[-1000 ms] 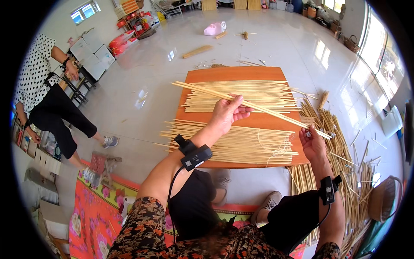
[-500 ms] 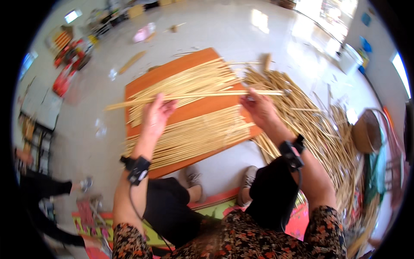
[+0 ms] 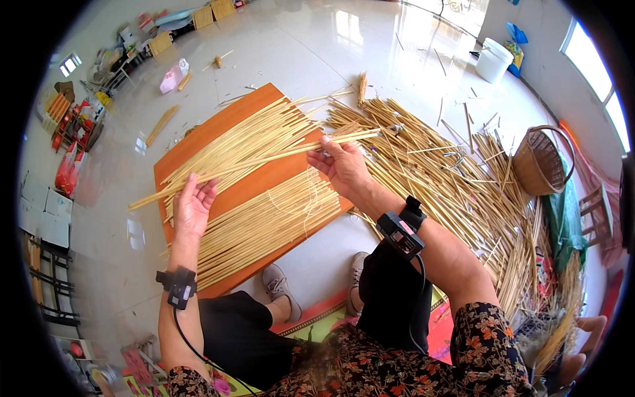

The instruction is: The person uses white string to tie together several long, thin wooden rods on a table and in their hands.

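A few long pale straw stalks [image 3: 254,161] stretch between my hands, above an orange-brown board [image 3: 250,177]. My left hand [image 3: 193,206] pinches them near their left end. Toward their right end, my right hand [image 3: 347,169] grips them between thumb and fingers. They slant upward to the right. Beneath them, straws lie on the board in two rows: a far row [image 3: 231,135] and a near row [image 3: 264,228], both side by side. A thin white thread [image 3: 309,213] loops loosely over the near row, below my right hand.
A big heap of loose straw [image 3: 450,178] spreads over the floor right of the board. Beyond it stand a wicker basket [image 3: 534,169] and a white bucket [image 3: 493,61]. A pink bag [image 3: 173,76] lies at the far left. A patterned mat [image 3: 311,321] is under my feet.
The view has turned, so the board sits further left. The held straws have gone from nearly level to tilted, right end up. Both hands still hold them.
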`<action>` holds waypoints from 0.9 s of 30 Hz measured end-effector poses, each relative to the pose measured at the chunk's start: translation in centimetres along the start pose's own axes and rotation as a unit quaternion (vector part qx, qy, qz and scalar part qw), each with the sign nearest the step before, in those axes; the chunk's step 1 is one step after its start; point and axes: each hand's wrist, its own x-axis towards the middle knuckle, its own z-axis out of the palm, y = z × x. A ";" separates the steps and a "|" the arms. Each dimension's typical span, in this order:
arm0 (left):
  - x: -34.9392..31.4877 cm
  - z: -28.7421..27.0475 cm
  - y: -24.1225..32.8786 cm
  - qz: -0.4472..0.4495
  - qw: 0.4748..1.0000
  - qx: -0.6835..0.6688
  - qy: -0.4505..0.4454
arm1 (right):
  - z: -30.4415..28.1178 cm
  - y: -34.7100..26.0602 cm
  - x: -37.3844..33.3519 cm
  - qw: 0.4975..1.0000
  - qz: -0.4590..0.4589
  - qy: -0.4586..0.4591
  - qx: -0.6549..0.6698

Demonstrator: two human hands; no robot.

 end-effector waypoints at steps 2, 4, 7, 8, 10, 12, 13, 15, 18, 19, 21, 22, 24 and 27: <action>0.1 -0.1 -0.1 -0.001 1.000 0.004 -0.005 | -0.1 0.0 0.1 1.000 0.000 -0.004 -0.001; 0.3 -0.2 -0.1 -0.003 1.000 0.005 -0.008 | -0.3 -0.1 0.1 1.000 0.002 -0.003 0.001; 0.4 -0.4 -0.3 -0.005 1.000 0.005 -0.010 | -0.2 -0.3 0.1 1.000 0.009 0.006 -0.006; 0.2 -0.2 -0.2 -0.002 1.000 0.008 -0.009 | 0.0 -0.4 0.0 1.000 0.013 0.009 -0.009; 0.2 -0.4 -0.1 0.003 1.000 0.013 -0.008 | 0.2 -0.5 -0.2 1.000 0.022 0.009 0.001; 0.4 -0.8 -0.1 0.006 1.000 0.016 -0.010 | 0.3 -0.6 -0.3 1.000 0.028 0.009 0.000; 0.4 -1.0 0.0 0.006 1.000 0.017 -0.009 | 0.4 -0.6 -0.3 1.000 0.029 0.009 -0.005; 0.5 -1.0 0.0 0.004 1.000 0.018 -0.009 | 0.3 -0.5 -0.2 0.999 0.028 0.013 -0.016; 0.2 -0.7 0.2 0.001 1.000 0.019 -0.013 | 0.2 -0.3 -0.1 0.999 0.022 0.011 -0.025; 0.1 -0.6 0.3 -0.002 1.000 0.018 -0.013 | 0.1 -0.4 -0.1 0.999 0.020 0.006 -0.026; 0.0 -0.7 0.2 -0.009 1.000 0.014 -0.010 | 0.2 -0.4 0.0 0.999 0.022 -0.001 -0.030; 0.0 -0.8 0.2 -0.010 1.000 0.014 -0.008 | 0.3 -0.4 0.0 0.999 0.024 -0.003 -0.032; -0.1 -0.6 0.2 -0.011 1.000 0.015 -0.006 | 0.1 -0.4 0.0 0.999 0.026 -0.009 -0.031; 0.0 -0.9 0.2 -0.024 1.000 0.010 -0.001 | -0.2 -0.3 0.3 0.999 0.029 -0.022 -0.028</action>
